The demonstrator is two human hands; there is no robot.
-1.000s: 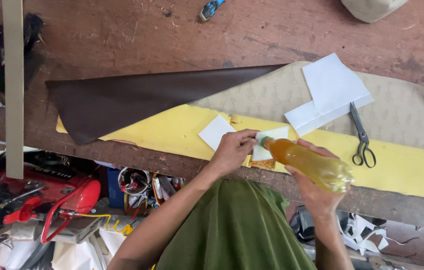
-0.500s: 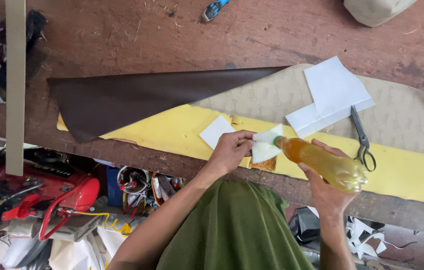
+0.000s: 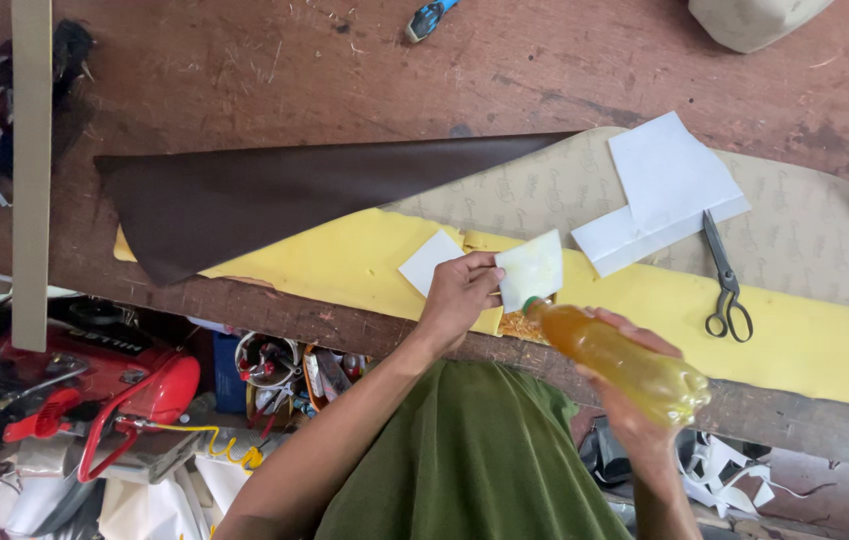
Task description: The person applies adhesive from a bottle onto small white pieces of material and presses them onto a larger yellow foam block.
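While both hands work at the near edge of the yellow sheet [image 3: 345,262], the scene runs left to right like this:

Brown sheet [image 3: 275,195]: one, lying over the far-left part of the yellow sheet; it looks soft and floppy.
Loose white square [image 3: 432,262]: one, flat on the yellow sheet, just left of the left hand.
Left hand [image 3: 460,295]: closed in a pinch on the white card [image 3: 532,268], held up at the yellow sheet's near edge.
White card: one, apparently light, thin and easily bent; best held by an edge.
Bottle [image 3: 617,357]: one, plastic, of amber liquid, tipped with its mouth at the card; probably slippery and squashy, so gripped round the body.
Right hand [image 3: 635,405]: wrapped round the bottle.
White papers [image 3: 667,190]: two, overlapping, beyond the yellow sheet.
Scissors [image 3: 724,280]: one pair, on the yellow sheet's right part.
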